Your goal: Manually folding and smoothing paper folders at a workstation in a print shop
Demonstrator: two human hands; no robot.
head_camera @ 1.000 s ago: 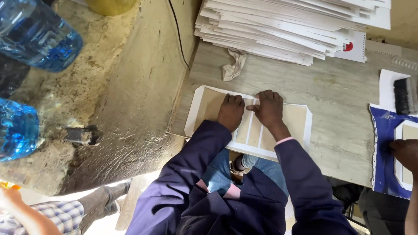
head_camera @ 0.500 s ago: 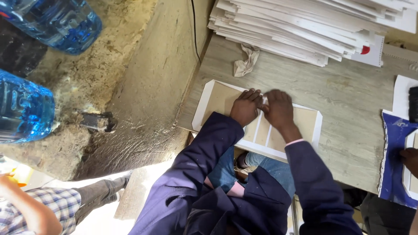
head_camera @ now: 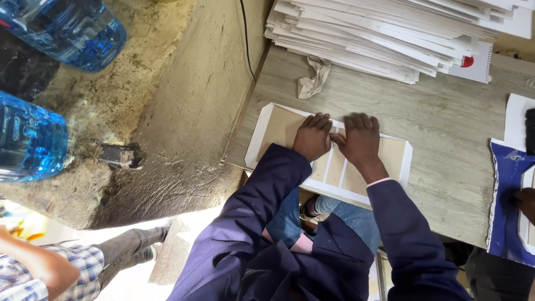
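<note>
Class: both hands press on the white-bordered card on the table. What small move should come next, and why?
Probably slide both hands outward to smooth it: the left hand and right hand sit together at the middle of the card, with its ends unpressed.

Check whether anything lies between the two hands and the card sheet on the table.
Nothing visible does. The left hand and the right hand both press flat on the card sheet, side by side near its middle, on the wooden table.
</note>
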